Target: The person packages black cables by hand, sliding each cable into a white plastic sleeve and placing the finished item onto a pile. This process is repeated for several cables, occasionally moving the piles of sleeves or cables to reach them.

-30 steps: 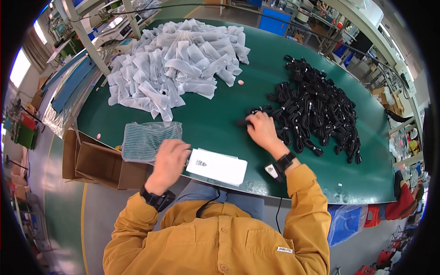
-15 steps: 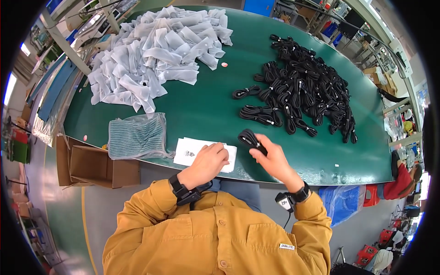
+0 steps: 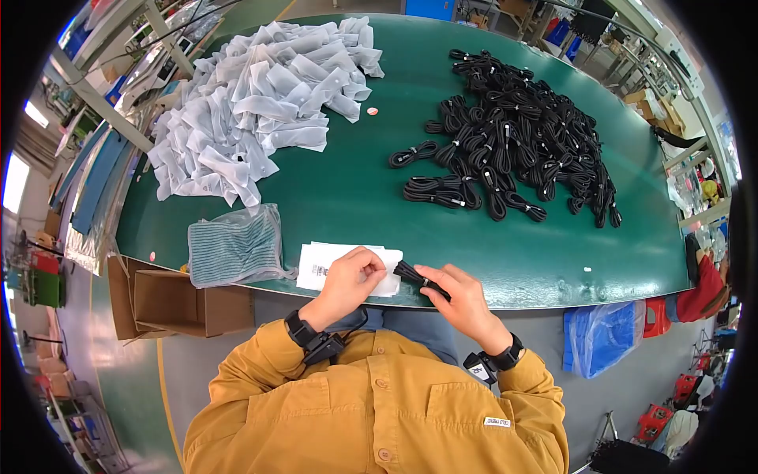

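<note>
A coiled black cable [image 3: 409, 276] is gripped in my right hand [image 3: 464, 304], its far end tipped up and left against the right edge of some flat white bags [image 3: 314, 265]. These bags lie at the table's near edge, with dark print on the top one. My left hand [image 3: 353, 278] rests over them, thumb and fingers pinched together at the top bag's right edge. How much of the bag is between the fingers is partly hidden.
A big heap of black coiled cables [image 3: 513, 134] lies at the right of the green table [image 3: 347, 189]. Many filled whitish bags [image 3: 260, 103] are piled far left. Nearer is a clear bag of green striped material [image 3: 235, 246]. An open carton [image 3: 181, 304] stands below the left edge.
My right hand has brought the cable left and down to the edge of the white bags. My left hand has shifted slightly left, its fingers now pinched at the bag's edge.
</note>
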`<state>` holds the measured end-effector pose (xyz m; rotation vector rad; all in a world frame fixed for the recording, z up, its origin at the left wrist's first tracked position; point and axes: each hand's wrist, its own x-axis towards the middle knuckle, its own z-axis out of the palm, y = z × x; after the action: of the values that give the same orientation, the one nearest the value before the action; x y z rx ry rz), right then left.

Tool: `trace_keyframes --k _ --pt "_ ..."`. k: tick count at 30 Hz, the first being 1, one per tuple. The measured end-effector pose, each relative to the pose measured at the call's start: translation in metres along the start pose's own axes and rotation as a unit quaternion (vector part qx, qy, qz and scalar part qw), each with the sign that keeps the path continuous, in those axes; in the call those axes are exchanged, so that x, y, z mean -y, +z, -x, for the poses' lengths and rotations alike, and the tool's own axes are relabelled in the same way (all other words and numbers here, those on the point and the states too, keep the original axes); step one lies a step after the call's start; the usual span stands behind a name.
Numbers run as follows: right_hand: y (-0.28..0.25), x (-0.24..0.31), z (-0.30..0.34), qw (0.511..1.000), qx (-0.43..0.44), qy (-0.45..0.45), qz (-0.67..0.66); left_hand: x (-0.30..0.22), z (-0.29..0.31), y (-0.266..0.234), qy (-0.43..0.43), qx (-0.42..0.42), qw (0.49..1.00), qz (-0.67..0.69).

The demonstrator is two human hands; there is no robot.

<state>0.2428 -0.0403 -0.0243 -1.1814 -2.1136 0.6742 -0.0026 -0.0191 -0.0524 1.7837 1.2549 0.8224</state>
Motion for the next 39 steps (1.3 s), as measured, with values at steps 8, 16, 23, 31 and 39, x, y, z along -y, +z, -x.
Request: trace_keyframes --k 8,16,23,31,39 --pt "-0.001 0.005 -0.006 0.992 0.083 0.081 -0.053 -0.005 0.002 -0.001 0.058 -0.016 0.996 0.07" --pt "0.011 -0.004 -0.013 0.983 0.022 0.06 -0.172 -0.031 -0.012 -0.013 0.251 -0.02 0.964 -0.084" --pt "0.001 0.006 -0.034 0.984 -0.059 -0.15 -0.078 -0.042 -0.026 -0.026 0.136 -0.022 0.988 0.071" --pt "-0.013 0.024 -0.059 0.972 -0.156 -0.152 -0.094 -0.043 -0.052 -0.038 0.017 0.038 0.924 0.38" --pt "-0.03 -0.026 -0.088 0.982 -0.17 -0.057 -0.051 -0.029 -0.115 -0.102 -0.01 -0.076 0.941 0.329"
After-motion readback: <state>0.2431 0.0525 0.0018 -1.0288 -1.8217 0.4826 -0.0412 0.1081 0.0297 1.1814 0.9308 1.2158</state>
